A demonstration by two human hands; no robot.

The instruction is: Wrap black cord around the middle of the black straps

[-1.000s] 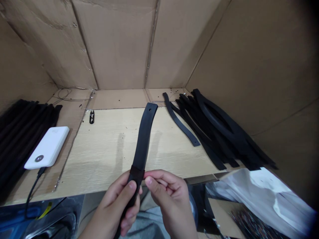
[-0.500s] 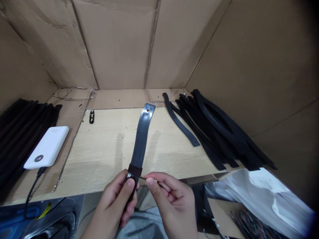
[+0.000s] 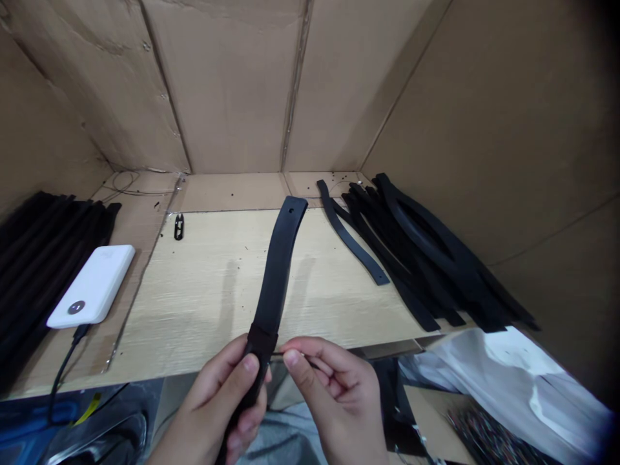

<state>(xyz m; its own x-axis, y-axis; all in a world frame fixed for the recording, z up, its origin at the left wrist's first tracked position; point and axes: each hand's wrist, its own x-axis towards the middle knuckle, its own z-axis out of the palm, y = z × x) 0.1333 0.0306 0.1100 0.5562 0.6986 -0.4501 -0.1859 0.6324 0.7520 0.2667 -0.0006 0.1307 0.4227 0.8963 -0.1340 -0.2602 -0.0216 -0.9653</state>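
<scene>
A long black strap (image 3: 278, 271) with a small hole near its far end rises from my left hand (image 3: 225, 391). My left thumb presses on the strap just below a dark band (image 3: 262, 337) that wraps around it. The fingers curl beneath, and the strap's lower end runs down out of view. My right hand (image 3: 334, 387) is closed in a pinch beside the band, holding a thin dark cord-like piece (image 3: 278, 353) that reaches to the strap's right edge. Most of that piece is hidden by the fingers, so its kind cannot be made out.
Several black straps (image 3: 416, 258) lie piled at the right, with one strap (image 3: 351, 239) apart on the board. At the left are more black strips (image 3: 43, 258) and a white power bank (image 3: 92, 287) with a cable. Small thread snips (image 3: 179, 227) lie farther back. Cardboard walls (image 3: 232, 84) enclose the table.
The strap has turned slightly and its far end has shifted a little right, losing its shine. My left hand has slid slightly down and left. The right hand stays nearly in place.
</scene>
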